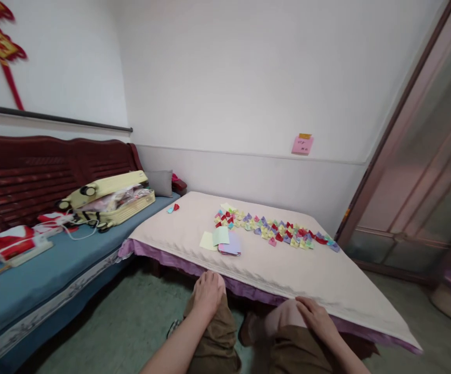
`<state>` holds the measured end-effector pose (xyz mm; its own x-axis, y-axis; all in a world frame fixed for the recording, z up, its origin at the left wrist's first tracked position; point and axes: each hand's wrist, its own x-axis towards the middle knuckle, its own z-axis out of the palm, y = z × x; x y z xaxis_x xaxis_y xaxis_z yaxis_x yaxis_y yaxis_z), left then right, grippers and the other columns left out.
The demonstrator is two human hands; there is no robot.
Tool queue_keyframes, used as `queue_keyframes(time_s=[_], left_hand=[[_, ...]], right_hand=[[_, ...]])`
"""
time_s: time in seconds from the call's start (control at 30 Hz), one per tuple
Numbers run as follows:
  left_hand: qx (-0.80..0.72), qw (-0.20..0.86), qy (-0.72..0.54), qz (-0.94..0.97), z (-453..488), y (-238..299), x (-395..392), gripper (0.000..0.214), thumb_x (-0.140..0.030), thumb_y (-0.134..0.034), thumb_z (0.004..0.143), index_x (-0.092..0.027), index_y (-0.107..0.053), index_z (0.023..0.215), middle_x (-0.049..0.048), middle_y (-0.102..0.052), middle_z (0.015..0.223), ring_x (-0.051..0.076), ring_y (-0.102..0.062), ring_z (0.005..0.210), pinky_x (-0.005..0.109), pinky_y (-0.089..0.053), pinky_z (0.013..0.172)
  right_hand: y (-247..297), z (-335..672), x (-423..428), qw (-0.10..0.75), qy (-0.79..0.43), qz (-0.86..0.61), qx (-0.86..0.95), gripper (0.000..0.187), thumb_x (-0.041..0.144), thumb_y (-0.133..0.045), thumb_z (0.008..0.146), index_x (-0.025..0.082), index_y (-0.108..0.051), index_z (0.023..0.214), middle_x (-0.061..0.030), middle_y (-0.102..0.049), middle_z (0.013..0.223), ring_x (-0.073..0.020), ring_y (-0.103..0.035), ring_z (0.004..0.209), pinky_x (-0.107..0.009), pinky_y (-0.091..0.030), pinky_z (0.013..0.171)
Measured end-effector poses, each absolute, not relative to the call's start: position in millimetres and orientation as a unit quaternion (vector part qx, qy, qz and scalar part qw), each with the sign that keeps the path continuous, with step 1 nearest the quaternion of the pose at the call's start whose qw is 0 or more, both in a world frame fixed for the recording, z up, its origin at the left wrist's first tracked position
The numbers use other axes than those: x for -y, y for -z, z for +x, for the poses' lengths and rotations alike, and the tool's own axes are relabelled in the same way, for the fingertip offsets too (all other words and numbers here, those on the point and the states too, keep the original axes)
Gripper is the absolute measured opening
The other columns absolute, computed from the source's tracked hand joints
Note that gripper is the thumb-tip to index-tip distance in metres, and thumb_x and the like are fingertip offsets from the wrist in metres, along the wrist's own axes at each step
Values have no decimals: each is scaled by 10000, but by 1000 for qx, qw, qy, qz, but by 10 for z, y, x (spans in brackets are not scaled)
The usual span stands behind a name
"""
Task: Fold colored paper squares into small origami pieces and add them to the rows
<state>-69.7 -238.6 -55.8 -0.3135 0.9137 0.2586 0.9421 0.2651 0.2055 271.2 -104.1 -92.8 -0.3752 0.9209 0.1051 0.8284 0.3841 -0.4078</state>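
Note:
My left hand (207, 292) rests on my left knee with its fingers laid over it and nothing in them. On the outer side of my right knee lies my right hand (316, 315), fingers stretched out and holding nothing. Just beyond my knees is a table with a cream cloth (186, 239). A stack of coloured paper squares (231, 244) sits near its front edge, with a green sheet (221, 236) and a yellow sheet (207, 241) beside it. Many small folded paper pieces (276, 228) in mixed colours spread across the table's back and right.
At the left stands a wooden sofa with a blue seat (81, 259), bearing a half-open yellow suitcase (124, 208), a power strip (30, 252) and a grey pillow (160, 183). A pink note (302, 145) hangs on the wall. A framed door (405, 208) is at right.

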Motion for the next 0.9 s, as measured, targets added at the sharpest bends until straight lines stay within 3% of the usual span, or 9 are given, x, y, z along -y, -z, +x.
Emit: queue_keyframes(time_s=[0.23, 0.57, 0.9], left_hand=[[799, 60, 151, -579, -711, 671, 2491, 378, -272, -466, 873, -158, -533, 1227, 131, -519, 1226, 273, -471, 1103, 378, -431, 873], [749, 105, 184, -627, -185, 662, 2794, 483, -296, -468, 874, -184, -454, 1343, 166, -453, 1345, 331, -425, 1184, 470, -376, 951], [773, 47, 137, -618, -202, 853, 2800, 426, -292, -546, 824, -147, -575, 1224, 181, -555, 1200, 318, -522, 1055, 450, -435, 871]], right_hand=[[1130, 2368, 1116, 144, -125, -548, 814, 392, 354, -430, 811, 201, -636, 1107, -96, -620, 1196, -281, -576, 1053, -400, -407, 944], [1061, 2294, 1215, 128, -90, -578, 801, 348, 371, -414, 855, 249, -609, 1116, -71, -591, 1196, -288, -550, 1028, -375, -453, 792], [1002, 2322, 1326, 120, -69, -587, 798, 328, 327, -403, 864, 239, -600, 1111, -75, -596, 1167, -275, -551, 1004, -362, -444, 804]])
